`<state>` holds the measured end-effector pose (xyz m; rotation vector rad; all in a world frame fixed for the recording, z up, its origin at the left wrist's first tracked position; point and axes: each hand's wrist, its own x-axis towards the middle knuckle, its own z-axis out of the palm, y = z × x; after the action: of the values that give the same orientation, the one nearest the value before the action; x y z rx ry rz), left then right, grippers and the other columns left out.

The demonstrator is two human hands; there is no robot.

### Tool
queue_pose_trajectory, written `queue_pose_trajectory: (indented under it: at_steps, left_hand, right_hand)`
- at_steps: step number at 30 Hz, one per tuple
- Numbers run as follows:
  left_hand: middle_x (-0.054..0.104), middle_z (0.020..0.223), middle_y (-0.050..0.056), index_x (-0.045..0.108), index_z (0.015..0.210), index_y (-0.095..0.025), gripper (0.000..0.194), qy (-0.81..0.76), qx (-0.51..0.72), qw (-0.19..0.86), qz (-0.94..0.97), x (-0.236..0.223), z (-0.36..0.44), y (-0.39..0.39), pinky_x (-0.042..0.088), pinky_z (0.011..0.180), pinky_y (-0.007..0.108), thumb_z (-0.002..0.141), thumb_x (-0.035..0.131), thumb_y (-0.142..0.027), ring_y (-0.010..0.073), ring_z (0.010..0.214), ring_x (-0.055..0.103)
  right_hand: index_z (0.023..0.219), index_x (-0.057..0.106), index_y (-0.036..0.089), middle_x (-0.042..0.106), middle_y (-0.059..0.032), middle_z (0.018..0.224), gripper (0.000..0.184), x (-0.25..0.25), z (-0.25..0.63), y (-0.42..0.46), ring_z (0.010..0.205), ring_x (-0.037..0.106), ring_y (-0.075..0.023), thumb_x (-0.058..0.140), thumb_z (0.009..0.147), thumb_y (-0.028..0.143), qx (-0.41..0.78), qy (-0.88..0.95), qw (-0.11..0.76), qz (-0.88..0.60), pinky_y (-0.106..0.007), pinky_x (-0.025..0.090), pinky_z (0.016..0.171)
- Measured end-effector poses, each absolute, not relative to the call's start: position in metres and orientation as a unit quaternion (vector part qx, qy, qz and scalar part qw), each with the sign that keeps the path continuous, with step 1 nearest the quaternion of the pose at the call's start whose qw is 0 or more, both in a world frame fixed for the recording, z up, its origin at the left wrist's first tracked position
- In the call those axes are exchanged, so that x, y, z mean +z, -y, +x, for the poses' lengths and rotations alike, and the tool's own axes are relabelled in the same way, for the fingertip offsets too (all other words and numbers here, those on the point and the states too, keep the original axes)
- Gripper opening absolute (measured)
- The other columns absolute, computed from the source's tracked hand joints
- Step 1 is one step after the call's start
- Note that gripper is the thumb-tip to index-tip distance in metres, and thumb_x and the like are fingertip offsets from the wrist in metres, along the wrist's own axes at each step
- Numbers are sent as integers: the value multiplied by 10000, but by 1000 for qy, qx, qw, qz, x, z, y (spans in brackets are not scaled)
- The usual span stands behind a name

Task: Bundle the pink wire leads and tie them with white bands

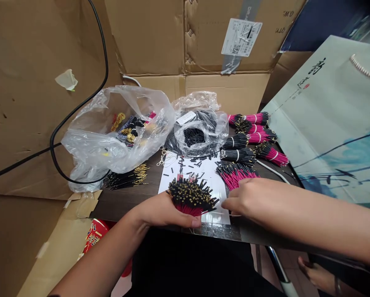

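With wire bundle (192, 194) in fingers of left hand (164, 211), lower centre, and narrow fingers on right hand (246, 196), contents unclear

Easiest way in, from where I'm standing: the bare strip of counter (123, 204) at the front-left corner, up to the left hand (163, 210), whose fat bundle (194, 196) plugs the front middle. Behind that strip there's black pins (126, 179) and a crumpled plastic bag (87, 142), black cable (105, 62) looped across. Back edge's walled off by cardboard (147, 37), right edge by a big paper bag (333, 119). The right forearm (305, 212) bars the front-right corner.
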<state>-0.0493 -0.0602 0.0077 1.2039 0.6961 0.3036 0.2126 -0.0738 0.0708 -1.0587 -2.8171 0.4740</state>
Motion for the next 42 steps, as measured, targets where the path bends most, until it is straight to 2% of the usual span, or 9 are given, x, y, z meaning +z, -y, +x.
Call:
queue_pose_trajectory:
  at_steps: [5, 11, 15, 17, 20, 26, 32, 38, 42]
  left_hand:
    - [729, 1184, 75, 721, 1142, -211, 530, -320, 152, 748, 562, 1, -45, 62, 420, 1117, 487, 642, 888, -267, 279, 1178, 630]
    - [719, 1011, 51, 730, 1046, -195, 360, -308, 257, 777, 484, -4, -43, 69, 458, 1027, 401, 712, 846, -263, 234, 1055, 639]
    - [669, 1007, 43, 674, 1137, -190, 428, -218, 382, 828, 348, -4, -25, 74, 512, 854, 288, 748, 802, -319, 167, 905, 634]
    - [645, 1176, 63, 665, 1163, -193, 403, -192, 436, 828, 295, -3, -13, 76, 497, 962, 305, 787, 759, -305, 190, 1062, 628]
    - [577, 1376, 43, 701, 880, -180, 97, -209, 502, 798, 260, 1, 2, 79, 432, 1098, 305, 850, 691, -273, 217, 1329, 506]
    - [579, 1412, 6, 723, 984, -232, 164, -255, 512, 782, 245, 9, 15, 81, 402, 1144, 316, 892, 677, -360, 216, 1378, 478]
    - [532, 1481, -14, 711, 1147, -268, 264, -239, 521, 790, 218, 13, 22, 81, 294, 1215, 347, 921, 647, -388, 209, 1480, 332]
    - [521, 1485, 33, 678, 1239, -226, 373, -252, 509, 781, 259, 10, 24, 84, 280, 1219, 350, 891, 685, -360, 234, 1476, 332]
    - [605, 1364, 66, 685, 1204, -198, 398, -269, 506, 772, 275, 5, 24, 79, 304, 1197, 338, 847, 735, -369, 241, 1413, 420]
  right_hand:
    - [706, 653, 211, 662, 5, 618, 197, 78, 204, 66, 531, 572, -168, 701, 880, 290, 68, 953, -50, -292, -344, 361, 625]
    - [946, 707, 233, 743, 5, 835, 281, 72, 205, 71, 711, 652, -194, 691, 865, 502, 153, 922, 50, -351, -368, 411, 734]
    - [1156, 655, 230, 756, 2, 1004, 445, 46, 194, 84, 906, 697, -197, 776, 799, 466, 237, 868, 193, -391, -365, 457, 817]
    - [1176, 636, 221, 751, -12, 1059, 495, 32, 184, 91, 944, 693, -197, 815, 765, 431, 240, 841, 263, -408, -361, 479, 837]
    - [1208, 615, 229, 734, -34, 1126, 538, 17, 168, 97, 1002, 677, -210, 847, 738, 355, 240, 799, 337, -436, -374, 506, 888]
    - [1172, 607, 232, 704, -58, 1139, 448, 8, 146, 98, 1039, 663, -222, 801, 772, 283, 330, 688, 446, -467, -387, 543, 899]
    - [1329, 518, 284, 596, -73, 1359, 660, 1, 133, 103, 1272, 560, -257, 824, 744, 288, 434, 601, 501, -446, -459, 442, 1101]
    - [1132, 602, 273, 672, -43, 1138, 520, -1, 128, 105, 1076, 629, -252, 858, 681, 292, 403, 552, 525, -507, -465, 497, 990]
    - [1146, 553, 252, 658, -65, 1168, 458, 0, 125, 108, 1111, 621, -245, 787, 756, 299, 428, 524, 530, -511, -458, 494, 1010]
